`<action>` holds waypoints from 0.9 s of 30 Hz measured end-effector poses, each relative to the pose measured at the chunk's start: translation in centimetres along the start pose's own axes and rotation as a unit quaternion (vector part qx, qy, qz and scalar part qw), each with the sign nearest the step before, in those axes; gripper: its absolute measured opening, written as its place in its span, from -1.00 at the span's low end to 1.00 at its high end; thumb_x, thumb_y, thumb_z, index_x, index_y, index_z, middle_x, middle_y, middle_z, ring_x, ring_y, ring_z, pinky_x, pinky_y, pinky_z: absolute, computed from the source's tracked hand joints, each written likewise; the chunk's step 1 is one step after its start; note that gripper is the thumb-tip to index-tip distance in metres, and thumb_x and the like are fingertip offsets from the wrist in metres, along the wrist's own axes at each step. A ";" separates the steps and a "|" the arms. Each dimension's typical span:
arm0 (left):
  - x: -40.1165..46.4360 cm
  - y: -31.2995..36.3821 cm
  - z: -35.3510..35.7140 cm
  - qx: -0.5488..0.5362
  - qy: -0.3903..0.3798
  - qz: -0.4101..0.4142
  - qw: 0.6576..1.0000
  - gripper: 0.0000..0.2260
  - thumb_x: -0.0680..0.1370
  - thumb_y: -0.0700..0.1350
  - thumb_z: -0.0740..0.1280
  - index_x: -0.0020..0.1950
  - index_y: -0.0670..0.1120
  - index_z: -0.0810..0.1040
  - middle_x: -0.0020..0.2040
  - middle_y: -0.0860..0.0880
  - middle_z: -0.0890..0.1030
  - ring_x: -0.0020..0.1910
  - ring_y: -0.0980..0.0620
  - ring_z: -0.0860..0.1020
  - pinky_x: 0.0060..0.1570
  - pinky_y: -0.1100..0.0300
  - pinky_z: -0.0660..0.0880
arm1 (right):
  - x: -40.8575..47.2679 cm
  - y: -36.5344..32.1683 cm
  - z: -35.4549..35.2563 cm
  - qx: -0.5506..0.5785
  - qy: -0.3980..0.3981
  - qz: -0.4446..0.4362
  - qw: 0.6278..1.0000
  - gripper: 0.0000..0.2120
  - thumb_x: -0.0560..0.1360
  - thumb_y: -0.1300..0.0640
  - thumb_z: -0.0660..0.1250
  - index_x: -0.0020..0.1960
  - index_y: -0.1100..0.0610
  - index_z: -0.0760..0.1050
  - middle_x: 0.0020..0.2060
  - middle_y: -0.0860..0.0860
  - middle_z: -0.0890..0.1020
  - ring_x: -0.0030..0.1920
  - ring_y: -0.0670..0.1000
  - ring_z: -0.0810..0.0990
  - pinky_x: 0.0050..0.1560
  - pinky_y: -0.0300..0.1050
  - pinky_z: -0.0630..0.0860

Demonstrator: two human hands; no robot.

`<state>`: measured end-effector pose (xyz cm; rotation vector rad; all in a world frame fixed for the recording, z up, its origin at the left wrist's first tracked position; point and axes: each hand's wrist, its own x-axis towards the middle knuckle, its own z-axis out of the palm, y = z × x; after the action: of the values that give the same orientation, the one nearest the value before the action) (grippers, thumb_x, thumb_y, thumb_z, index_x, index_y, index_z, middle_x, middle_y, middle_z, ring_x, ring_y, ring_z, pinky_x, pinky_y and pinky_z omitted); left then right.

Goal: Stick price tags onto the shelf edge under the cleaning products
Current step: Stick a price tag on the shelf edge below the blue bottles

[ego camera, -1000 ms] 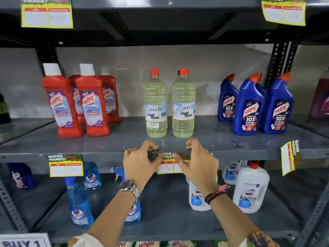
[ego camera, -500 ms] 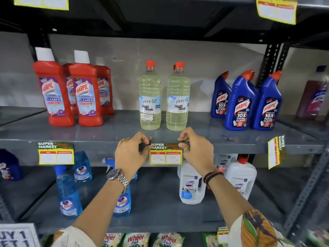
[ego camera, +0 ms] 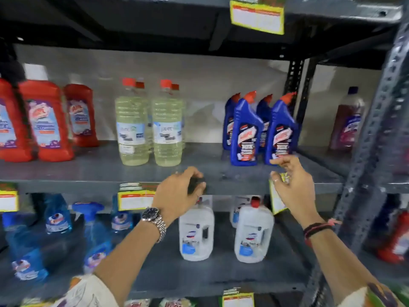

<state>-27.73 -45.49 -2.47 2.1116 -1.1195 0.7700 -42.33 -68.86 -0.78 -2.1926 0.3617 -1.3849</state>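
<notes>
The grey shelf edge (ego camera: 66,187) runs under the cleaning products. A yellow and green price tag (ego camera: 135,198) is stuck on it below two pale bleach bottles (ego camera: 150,129). My left hand (ego camera: 177,192) hovers at the edge just right of that tag, fingers loosely curled and holding nothing. My right hand (ego camera: 293,185) is spread in front of the edge below the blue Harpic bottles (ego camera: 261,131). Its fingers are at a second price tag (ego camera: 276,201) that hangs sideways there, partly hidden by the hand. Blur hides whether they pinch it.
Red Harpic bottles (ego camera: 48,122) stand at the left above another tag (ego camera: 7,201). White jugs (ego camera: 252,233) and blue spray bottles (ego camera: 95,235) fill the lower shelf. A perforated upright (ego camera: 374,134) rises at the right. One more tag (ego camera: 256,17) hangs from the top shelf.
Both hands let go of the tag under the bleach bottles and moved right. The tag stays on the edge. My right hand now reaches the sideways tag, and the view swung right.
</notes>
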 end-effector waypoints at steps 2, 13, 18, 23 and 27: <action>1.3 3.1 2.6 -0.038 -0.018 -0.010 0.999 -0.81 0.51 0.09 0.28 0.07 0.06 0.48 -0.07 0.07 0.68 -0.15 -0.01 0.62 -0.26 0.17 0.47 | 0.4 3.7 -2.6 -0.037 -0.002 0.002 0.999 -0.77 0.43 0.22 0.37 0.06 0.07 0.44 -0.10 0.00 0.64 -0.23 0.06 0.56 -0.26 -0.08 0.37; 7.7 15.1 11.4 0.003 -0.062 0.038 0.997 -0.75 0.52 0.22 0.17 0.12 0.18 0.46 -0.10 0.13 0.66 -0.12 0.07 0.59 -0.23 0.12 0.50 | 0.8 14.0 -6.3 -0.100 -0.196 -0.140 0.965 -0.81 0.36 -0.13 0.41 -0.20 -0.02 0.63 0.32 -0.02 0.46 0.34 0.01 0.36 0.46 0.05 0.06; 8.1 15.5 12.2 -0.003 -0.042 -0.006 0.999 -0.83 0.50 0.21 0.22 -0.08 0.15 0.48 -0.19 0.16 0.66 -0.19 0.08 0.59 -0.26 0.12 0.50 | 0.5 13.9 -5.7 -0.097 -0.182 -0.131 0.970 -0.84 0.38 -0.08 0.33 -0.22 -0.01 0.60 0.29 0.04 0.48 0.33 0.07 0.37 0.46 0.08 0.07; 7.2 14.7 12.1 -0.084 -0.027 -0.041 0.995 -0.88 0.52 0.15 0.23 -0.17 0.17 0.40 -0.30 0.19 0.61 -0.30 0.23 0.55 -0.41 0.28 0.34 | 1.3 13.3 -6.5 -0.050 -0.159 -0.116 0.979 -0.97 0.49 0.13 0.26 -0.14 0.05 0.43 0.17 -0.01 0.58 0.20 0.04 0.47 0.26 -0.03 0.28; 5.9 14.1 11.7 -0.135 -0.035 -0.052 0.989 -0.85 0.47 0.15 0.26 -0.15 0.11 0.49 -0.01 0.19 0.68 -0.09 0.24 0.61 -0.16 0.08 0.58 | 1.6 12.8 -6.8 -0.035 -0.156 -0.077 0.984 -0.94 0.54 0.09 0.24 -0.12 0.02 0.42 0.20 -0.10 0.58 0.15 -0.02 0.45 0.17 -0.11 0.25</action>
<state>-34.63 -63.44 -2.15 1.9616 -1.0741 0.4698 -47.10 -82.21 -4.29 -2.4928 0.1296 -1.0919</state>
